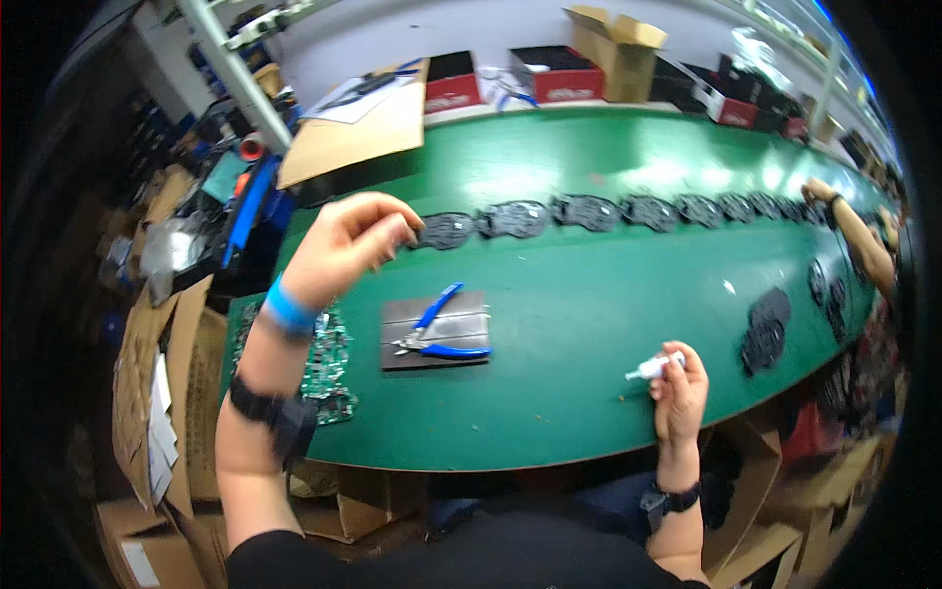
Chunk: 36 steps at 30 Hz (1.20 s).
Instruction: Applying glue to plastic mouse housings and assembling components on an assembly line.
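My left hand (355,240), with a blue wristband, is raised over the far left of the table. Its fingers are curled together at the left end of the nearest black plastic part (449,232); whatever they pinch is hidden and a little blurred. In my right hand (679,395) is a small white dropper bottle (655,367), its thin nozzle pointing left above the table. Between my hands, blue-handled cutting pliers (432,332) lie on a dark flat block (402,358).
A row of similar black parts (586,212) runs rightward along the green table (549,422). Green circuit boards (329,368) lie by my left forearm. More black parts (763,332) sit at right, where another person's hand (816,191) reaches in. Red-and-black boxes (571,88) stand at the back.
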Motion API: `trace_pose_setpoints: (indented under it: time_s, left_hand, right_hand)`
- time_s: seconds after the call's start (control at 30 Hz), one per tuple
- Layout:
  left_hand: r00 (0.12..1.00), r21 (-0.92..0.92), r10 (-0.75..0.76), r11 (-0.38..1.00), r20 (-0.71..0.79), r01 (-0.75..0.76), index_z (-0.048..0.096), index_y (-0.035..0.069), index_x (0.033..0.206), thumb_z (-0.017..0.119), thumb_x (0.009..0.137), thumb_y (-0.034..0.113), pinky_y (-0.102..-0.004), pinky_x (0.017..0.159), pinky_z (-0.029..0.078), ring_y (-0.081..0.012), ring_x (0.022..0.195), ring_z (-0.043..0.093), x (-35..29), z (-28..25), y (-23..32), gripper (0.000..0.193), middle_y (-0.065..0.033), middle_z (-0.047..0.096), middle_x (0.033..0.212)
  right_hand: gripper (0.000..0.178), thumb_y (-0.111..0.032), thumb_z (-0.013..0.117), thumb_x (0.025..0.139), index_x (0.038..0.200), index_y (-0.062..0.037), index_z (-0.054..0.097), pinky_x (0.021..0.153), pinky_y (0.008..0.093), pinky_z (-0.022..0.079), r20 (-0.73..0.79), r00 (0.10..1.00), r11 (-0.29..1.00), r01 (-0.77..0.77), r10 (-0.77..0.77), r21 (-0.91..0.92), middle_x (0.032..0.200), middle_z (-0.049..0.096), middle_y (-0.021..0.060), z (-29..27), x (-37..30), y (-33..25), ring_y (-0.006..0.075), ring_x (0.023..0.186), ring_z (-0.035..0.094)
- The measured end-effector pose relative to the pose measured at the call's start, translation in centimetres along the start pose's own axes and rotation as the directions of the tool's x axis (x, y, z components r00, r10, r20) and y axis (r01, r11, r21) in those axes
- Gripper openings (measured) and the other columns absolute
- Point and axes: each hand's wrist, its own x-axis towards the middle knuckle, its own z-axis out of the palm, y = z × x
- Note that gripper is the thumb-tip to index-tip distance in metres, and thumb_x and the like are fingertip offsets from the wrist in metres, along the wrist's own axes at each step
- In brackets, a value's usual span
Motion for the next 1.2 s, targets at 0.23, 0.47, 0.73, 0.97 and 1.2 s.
trace_pose_setpoints:
  time_s: [0.23,0.47,0.73,0.97,1.2]
  left_hand:
    - [0.608,-0.705,0.605,0.702,0.514,-0.102,0.054,-0.003,0.104,0.041,0.088,0.027,-0.0334,0.072,0.041,-0.0225,0.086,0.052,-7.4,7.6,15.4,0.037,-0.0177,0.049,0.104]
    - [0.312,-0.958,0.946,0.170,0.093,-0.229,0.061,0.010,0.085,0.050,0.082,0.009,-0.0282,0.050,0.035,-0.0158,0.069,0.049,-6.1,10.0,16.3,0.011,-0.0051,0.051,0.086]
    - [0.767,-0.158,0.357,0.933,0.534,-0.324,0.059,0.000,0.068,0.056,0.082,0.022,-0.0264,0.050,0.043,-0.0118,0.051,0.052,5.8,27.1,9.1,0.027,-0.0077,0.055,0.057]
    - [0.931,0.387,-0.003,0.910,0.364,-0.148,0.048,-0.004,0.099,0.064,0.063,0.057,-0.0399,0.076,0.046,-0.0361,0.088,0.055,10.3,40.5,7.2,0.072,-0.0231,0.051,0.099]
    - [0.961,0.371,-0.017,0.924,0.276,-0.090,0.042,0.001,0.098,0.067,0.068,0.033,-0.0425,0.074,0.046,-0.0369,0.085,0.056,11.0,39.6,6.4,0.051,-0.0214,0.053,0.093]
  right_hand:
    - [0.018,-0.005,0.053,0.083,0.100,0.0010,0.052,0.046,0.0171,0.038,0.071,0.997,0.986,-0.007,-0.005,0.165,0.077,0.055,0.0050,1.2,0.3,0.1,0.0078,0.057,0.050]
    - [0.018,-0.010,0.053,0.084,0.099,0.0000,0.053,0.048,0.0179,0.039,0.009,1.000,0.940,-0.003,0.000,0.340,0.075,0.055,0.0041,-2.9,-1.3,-0.7,0.0076,0.058,0.050]
    - [0.020,-0.017,0.050,0.086,0.099,-0.0013,0.051,0.046,0.0161,0.038,-0.286,0.946,0.878,0.262,-0.151,0.401,0.077,0.054,0.0032,-9.5,-3.4,-4.9,0.0060,0.060,0.047]
    - [0.024,-0.017,0.049,0.087,0.103,0.0023,0.051,0.045,0.0173,0.039,-0.399,0.893,0.829,0.379,-0.209,0.412,0.078,0.055,0.0058,-13.5,-5.0,-5.6,0.0083,0.060,0.048]
    - [0.024,-0.017,0.049,0.087,0.102,0.0020,0.052,0.045,0.0170,0.039,-0.449,0.874,0.845,0.377,-0.187,0.380,0.078,0.054,0.0048,-14.5,-5.0,-5.9,0.0074,0.060,0.047]
